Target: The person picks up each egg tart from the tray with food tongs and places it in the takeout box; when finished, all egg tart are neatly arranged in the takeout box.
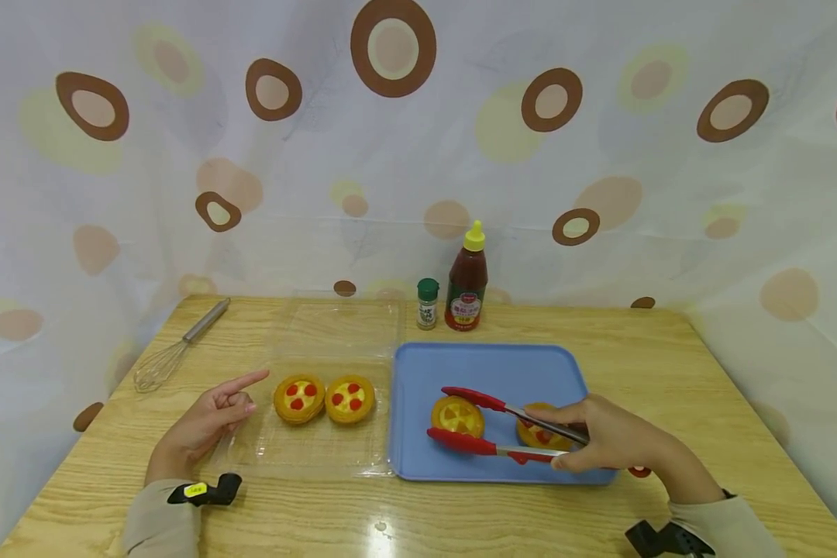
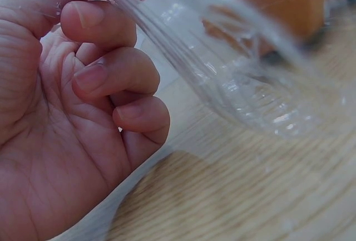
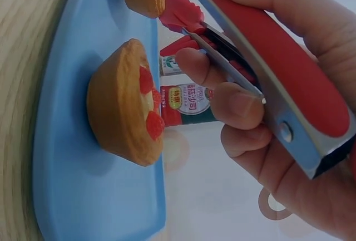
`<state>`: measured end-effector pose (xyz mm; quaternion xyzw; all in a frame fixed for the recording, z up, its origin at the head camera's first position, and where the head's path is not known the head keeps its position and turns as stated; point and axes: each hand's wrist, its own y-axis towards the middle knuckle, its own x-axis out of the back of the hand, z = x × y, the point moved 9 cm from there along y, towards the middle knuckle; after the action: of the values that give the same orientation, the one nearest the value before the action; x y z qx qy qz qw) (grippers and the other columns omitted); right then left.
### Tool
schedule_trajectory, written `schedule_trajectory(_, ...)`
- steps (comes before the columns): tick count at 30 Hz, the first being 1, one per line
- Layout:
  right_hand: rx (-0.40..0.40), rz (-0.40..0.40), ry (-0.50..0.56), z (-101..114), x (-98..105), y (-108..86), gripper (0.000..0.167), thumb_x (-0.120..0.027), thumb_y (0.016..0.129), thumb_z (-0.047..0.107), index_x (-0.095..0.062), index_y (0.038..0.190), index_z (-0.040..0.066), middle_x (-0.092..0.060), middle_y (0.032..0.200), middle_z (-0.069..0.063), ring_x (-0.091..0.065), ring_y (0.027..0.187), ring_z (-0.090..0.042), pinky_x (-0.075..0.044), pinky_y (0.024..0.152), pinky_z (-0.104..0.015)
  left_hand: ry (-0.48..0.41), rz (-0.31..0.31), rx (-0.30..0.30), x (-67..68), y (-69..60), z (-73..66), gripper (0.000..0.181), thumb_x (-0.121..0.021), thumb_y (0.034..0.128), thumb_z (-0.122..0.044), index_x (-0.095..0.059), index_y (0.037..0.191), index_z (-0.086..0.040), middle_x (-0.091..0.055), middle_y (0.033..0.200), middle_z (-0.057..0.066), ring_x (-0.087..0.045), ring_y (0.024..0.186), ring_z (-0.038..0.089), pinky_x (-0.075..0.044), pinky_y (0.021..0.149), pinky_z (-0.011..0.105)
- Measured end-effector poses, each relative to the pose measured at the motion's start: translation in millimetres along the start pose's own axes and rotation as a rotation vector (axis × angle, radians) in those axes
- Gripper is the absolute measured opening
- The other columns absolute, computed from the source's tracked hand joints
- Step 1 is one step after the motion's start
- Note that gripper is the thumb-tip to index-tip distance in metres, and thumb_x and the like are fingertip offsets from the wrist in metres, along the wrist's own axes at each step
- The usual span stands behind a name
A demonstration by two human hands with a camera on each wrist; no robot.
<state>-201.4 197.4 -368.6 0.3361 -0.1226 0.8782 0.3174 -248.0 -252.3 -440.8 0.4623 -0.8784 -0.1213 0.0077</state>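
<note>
My right hand (image 1: pixel 617 438) grips red-tipped metal tongs (image 3: pixel 278 57). Spread apart, their red tips lie either side of an egg tart (image 1: pixel 458 416) on the blue tray (image 1: pixel 502 364); whether they touch it I cannot tell. Under the tongs' handles sits a second tart (image 3: pixel 119 104) with red toppings. At the left edge of a clear plastic box (image 1: pixel 307 457), my left hand (image 1: pixel 205 422) pinches the rim with thumb and index finger, its other fingers curled. Two red-dotted tarts, one left (image 1: pixel 299 399) and one right (image 1: pixel 349 399), stand side by side in the box.
The box's clear lid (image 1: pixel 342 325) lies folded back behind it. Behind the tray stand a green-capped shaker (image 1: pixel 427 304) and a ketchup bottle (image 1: pixel 466 279) with a yellow nozzle. A whisk (image 1: pixel 181 349) lies at the far left of the wooden table (image 1: pixel 307 519).
</note>
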Motion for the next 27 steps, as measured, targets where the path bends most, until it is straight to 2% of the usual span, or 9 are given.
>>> schedule_trajectory(2,0.006,-0.014,-0.014,1,2,-1.7,0.058,-0.072,0.084,0.019,-0.051,0.136,0.004,-0.066,0.083,-0.006,-0.020,0.046,0.004,-0.024,0.040,-0.018,0.000,-0.007,-0.003,0.8,-0.1,0.2,0.055,-0.042,0.0954,0.010,-0.045,0.143,-0.017,-0.030,0.062,0.006,-0.022,0.053,0.025,-0.021,0.049,0.035)
schedule_trajectory(4,0.012,-0.033,-0.040,1,5,-3.7,0.057,-0.073,0.084,0.019,-0.053,0.136,0.005,-0.049,0.060,0.007,-0.023,0.047,0.006,-0.025,0.040,-0.017,0.000,-0.009,-0.009,0.9,0.0,0.2,0.055,-0.043,0.0951,0.011,-0.045,0.143,-0.016,-0.029,0.062,0.007,-0.021,0.053,0.025,-0.021,0.048,0.035)
schedule_trajectory(6,0.020,-0.048,-0.056,3,9,-5.3,0.057,-0.073,0.084,0.019,-0.053,0.135,0.006,-0.039,0.054,0.010,-0.024,0.047,0.007,-0.025,0.039,-0.017,-0.001,-0.010,-0.009,0.5,0.1,0.3,0.055,-0.042,0.0951,0.011,-0.045,0.143,-0.016,-0.029,0.062,0.007,-0.020,0.053,0.025,-0.021,0.048,0.035)
schedule_trajectory(7,0.024,-0.054,-0.069,4,11,-5.9,0.057,-0.073,0.084,0.020,-0.053,0.136,0.007,-0.028,0.053,0.012,-0.023,0.047,0.007,-0.024,0.039,-0.016,-0.001,-0.011,-0.009,0.2,0.2,0.3,0.055,-0.042,0.0951,0.011,-0.045,0.143,-0.016,-0.029,0.062,0.007,-0.021,0.054,0.025,-0.021,0.048,0.035)
schedule_trajectory(11,0.048,-0.080,-0.086,12,19,-6.5,0.057,-0.074,0.083,0.018,-0.054,0.136,0.010,-0.024,0.052,0.012,-0.022,0.046,0.007,-0.023,0.038,-0.017,0.000,-0.019,0.000,-0.1,-0.2,0.3,0.055,-0.042,0.0950,0.011,-0.046,0.142,-0.017,-0.031,0.062,0.004,-0.022,0.054,0.025,-0.022,0.049,0.035)
schedule_trajectory(20,0.094,-0.082,-0.107,29,24,7.8,0.058,-0.074,0.082,0.017,-0.053,0.136,0.010,-0.031,0.053,0.011,-0.028,0.045,0.007,-0.027,0.037,-0.017,0.012,-0.008,-0.003,1.7,-1.2,-1.2,0.055,-0.042,0.0953,0.011,-0.044,0.143,-0.016,-0.030,0.063,0.006,-0.023,0.055,0.025,-0.022,0.049,0.036)
schedule_trajectory(22,0.088,-0.071,-0.105,32,23,12.9,0.059,-0.074,0.083,0.018,-0.053,0.137,0.009,-0.040,0.057,0.013,-0.031,0.045,0.006,-0.029,0.038,-0.017,0.004,-0.006,-0.001,1.2,-1.0,-1.0,0.055,-0.041,0.0955,0.011,-0.044,0.143,-0.016,-0.030,0.063,0.005,-0.023,0.055,0.025,-0.022,0.050,0.036)
schedule_trajectory(25,0.080,-0.049,-0.080,37,19,21.7,0.059,-0.074,0.083,0.019,-0.052,0.137,0.008,-0.058,0.073,0.012,-0.040,0.049,0.003,-0.035,0.041,-0.018,-0.002,-0.009,0.004,-0.2,-0.4,-0.6,0.055,-0.041,0.0956,0.010,-0.045,0.143,-0.017,-0.030,0.063,0.005,-0.023,0.055,0.025,-0.022,0.050,0.035)
schedule_trajectory(27,0.079,-0.039,-0.061,40,15,28.0,0.058,-0.073,0.084,0.020,-0.053,0.136,0.007,-0.059,0.077,0.010,-0.041,0.051,0.002,-0.036,0.042,-0.018,0.000,-0.009,0.003,-0.7,-0.6,0.2,0.055,-0.041,0.0956,0.011,-0.045,0.143,-0.017,-0.030,0.063,0.005,-0.023,0.055,0.024,-0.022,0.050,0.035)
